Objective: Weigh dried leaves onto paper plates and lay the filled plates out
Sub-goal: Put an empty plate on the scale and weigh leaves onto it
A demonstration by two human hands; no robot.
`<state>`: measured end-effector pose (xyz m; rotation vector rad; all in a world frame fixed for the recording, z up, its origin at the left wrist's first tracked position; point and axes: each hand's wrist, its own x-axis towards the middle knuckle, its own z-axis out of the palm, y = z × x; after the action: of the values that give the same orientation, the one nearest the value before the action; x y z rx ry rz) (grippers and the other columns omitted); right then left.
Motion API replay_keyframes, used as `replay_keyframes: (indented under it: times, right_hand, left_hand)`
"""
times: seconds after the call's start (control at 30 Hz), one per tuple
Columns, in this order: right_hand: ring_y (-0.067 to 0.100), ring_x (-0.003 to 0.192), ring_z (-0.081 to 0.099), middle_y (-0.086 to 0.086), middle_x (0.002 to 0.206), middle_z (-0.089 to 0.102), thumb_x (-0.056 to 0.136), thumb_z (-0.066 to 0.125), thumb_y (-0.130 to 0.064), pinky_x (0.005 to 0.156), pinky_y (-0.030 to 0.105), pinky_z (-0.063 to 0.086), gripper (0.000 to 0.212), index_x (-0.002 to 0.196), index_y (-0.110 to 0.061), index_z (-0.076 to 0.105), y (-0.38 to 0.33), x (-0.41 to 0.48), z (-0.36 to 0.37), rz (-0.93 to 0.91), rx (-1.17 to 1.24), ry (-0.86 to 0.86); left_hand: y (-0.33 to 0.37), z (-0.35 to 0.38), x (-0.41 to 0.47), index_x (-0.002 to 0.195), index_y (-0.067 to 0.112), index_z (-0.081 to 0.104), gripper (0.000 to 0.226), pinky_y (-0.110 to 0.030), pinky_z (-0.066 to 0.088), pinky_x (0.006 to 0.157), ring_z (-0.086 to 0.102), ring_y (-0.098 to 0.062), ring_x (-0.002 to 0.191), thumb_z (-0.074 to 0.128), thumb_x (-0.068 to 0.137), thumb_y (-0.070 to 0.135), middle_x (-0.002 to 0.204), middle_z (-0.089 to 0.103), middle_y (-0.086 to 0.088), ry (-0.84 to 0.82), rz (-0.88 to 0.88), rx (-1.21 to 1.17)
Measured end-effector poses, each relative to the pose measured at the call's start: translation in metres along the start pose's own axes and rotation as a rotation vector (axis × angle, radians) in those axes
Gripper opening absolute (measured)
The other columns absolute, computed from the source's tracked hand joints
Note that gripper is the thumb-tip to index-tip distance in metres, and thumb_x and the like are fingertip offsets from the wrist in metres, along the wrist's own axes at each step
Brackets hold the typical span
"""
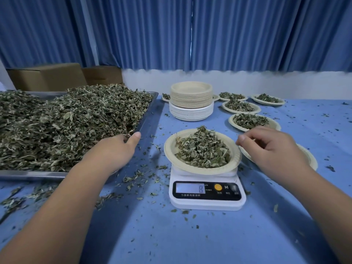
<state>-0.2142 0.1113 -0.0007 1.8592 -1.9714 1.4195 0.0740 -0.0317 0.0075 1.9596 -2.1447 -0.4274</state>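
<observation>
A paper plate [171,159] heaped with dried leaves [203,149] sits on a small white scale [207,195] in the middle of the blue-covered counter [171,235]; the scale's lit display is too blurred to read for certain. The left hand [114,149] reaches to the near right corner of a metal tray [146,119] piled high with loose leaves [66,121]. Its thumb sticks out along the tray's edge and its fingers dip down out of sight, so whether they grip any leaves cannot be told. The right hand [270,147] hovers just beside the plate's right rim, fingers loosely curled with the thumb close to the fingertips; whether a scrap is pinched there cannot be told. Behind the scale stands a tall stack of plates [191,100], tan ones on white ones. To its right, filled plates [249,121] lie in a row running toward the wall, and another plate shows partly under the right hand. Leaf crumbs are scattered over the counter, thickest beside the tray. Blue curtains [247,35] hang behind, and cardboard boxes [47,77] stand past the tray.
</observation>
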Motion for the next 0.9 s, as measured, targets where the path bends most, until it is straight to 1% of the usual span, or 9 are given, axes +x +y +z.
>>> replay_keyframes:
  times: [0.1, 0.17, 0.3, 0.4, 0.47, 0.53, 0.67, 0.77, 0.9]
  right_hand:
    - [0.003, 0.066, 0.051, -0.006, 0.072, 0.060, 0.089, 0.063, -0.021, 0.056, 0.005, 0.034, 0.021, 0.069, -0.024, 0.069, 0.001, 0.000, 0.000, 0.005, -0.004, -0.006]
    - [0.006, 0.064, 0.051, -0.006, 0.072, 0.060, 0.089, 0.062, -0.023, 0.055, 0.007, 0.035, 0.022, 0.068, -0.027, 0.067, 0.002, 0.001, 0.001, 0.018, 0.006, -0.006]
    - [0.012, 0.058, 0.050, -0.016, 0.081, 0.059, 0.087, 0.059, -0.030, 0.053, 0.011, 0.036, 0.018, 0.071, -0.033, 0.065, 0.002, 0.002, 0.003, 0.056, 0.007, -0.027]
    - [0.007, 0.058, 0.050, -0.019, 0.079, 0.059, 0.087, 0.059, -0.030, 0.056, 0.016, 0.037, 0.016, 0.074, -0.035, 0.064, 0.001, 0.002, 0.004, 0.058, 0.002, -0.032]
    - [0.006, 0.056, 0.049, -0.020, 0.073, 0.059, 0.088, 0.060, -0.028, 0.056, 0.018, 0.036, 0.016, 0.074, -0.033, 0.065, 0.001, 0.003, 0.004, 0.063, -0.003, -0.031]
    - [0.007, 0.055, 0.049, -0.024, 0.071, 0.058, 0.089, 0.060, -0.027, 0.053, 0.011, 0.033, 0.016, 0.074, -0.031, 0.065, 0.000, 0.003, 0.003, 0.066, -0.010, -0.047]
    - [0.012, 0.059, 0.052, -0.023, 0.077, 0.060, 0.089, 0.059, -0.025, 0.054, 0.009, 0.037, 0.016, 0.074, -0.027, 0.066, -0.001, 0.003, 0.002, 0.067, 0.006, -0.055]
    - [0.011, 0.057, 0.052, -0.013, 0.073, 0.061, 0.088, 0.059, -0.026, 0.054, 0.009, 0.037, 0.017, 0.073, -0.025, 0.067, -0.001, 0.002, 0.001, 0.066, 0.023, -0.036]
    - [0.004, 0.058, 0.050, -0.010, 0.067, 0.058, 0.089, 0.060, -0.026, 0.054, 0.009, 0.034, 0.017, 0.074, -0.023, 0.069, 0.000, 0.003, 0.001, 0.059, 0.008, -0.043]
  left_hand:
    - [0.001, 0.001, -0.001, 0.148, 0.016, 0.035, 0.081, -0.039, 0.037, 0.091, 0.046, -0.031, 0.127, 0.018, 0.092, 0.071, 0.146, 0.044, -0.010, -0.059, -0.009, 0.029]
    - [0.001, 0.002, 0.000, 0.147, 0.017, 0.037, 0.078, -0.037, 0.040, 0.086, 0.051, -0.029, 0.118, 0.024, 0.092, 0.071, 0.140, 0.049, -0.009, -0.019, 0.010, 0.054]
    - [0.003, 0.006, -0.003, 0.132, 0.016, 0.048, 0.062, -0.038, 0.050, 0.080, 0.054, -0.021, 0.086, 0.038, 0.093, 0.063, 0.103, 0.057, -0.002, 0.113, 0.075, 0.042]
    - [0.011, 0.006, -0.009, 0.129, 0.019, 0.053, 0.046, -0.035, 0.048, 0.086, 0.055, -0.018, 0.099, 0.047, 0.095, 0.050, 0.116, 0.058, -0.001, 0.296, 0.281, -0.095]
    - [0.021, 0.006, -0.018, 0.126, 0.022, 0.057, 0.037, -0.021, 0.040, 0.087, 0.051, -0.005, 0.102, 0.051, 0.095, 0.041, 0.119, 0.056, 0.005, 0.391, 0.471, -0.218]
    - [0.033, 0.005, -0.028, 0.118, 0.025, 0.063, 0.025, -0.005, 0.035, 0.080, 0.051, 0.009, 0.094, 0.057, 0.094, 0.030, 0.108, 0.057, 0.016, 0.425, 0.653, -0.322]
    - [0.063, -0.004, -0.034, 0.110, 0.027, 0.068, 0.021, -0.008, 0.040, 0.079, 0.054, 0.007, 0.091, 0.058, 0.094, 0.019, 0.103, 0.058, 0.021, 0.321, 0.827, -0.397]
    - [0.090, -0.008, -0.026, 0.119, 0.033, 0.063, 0.026, -0.019, 0.043, 0.086, 0.054, 0.002, 0.096, 0.057, 0.094, 0.032, 0.113, 0.056, 0.015, 0.172, 0.885, -0.225]
    - [0.118, -0.013, -0.017, 0.127, 0.044, 0.053, 0.041, -0.007, 0.031, 0.075, 0.049, 0.000, 0.103, 0.060, 0.087, 0.053, 0.124, 0.049, 0.018, 0.016, 0.861, 0.013]
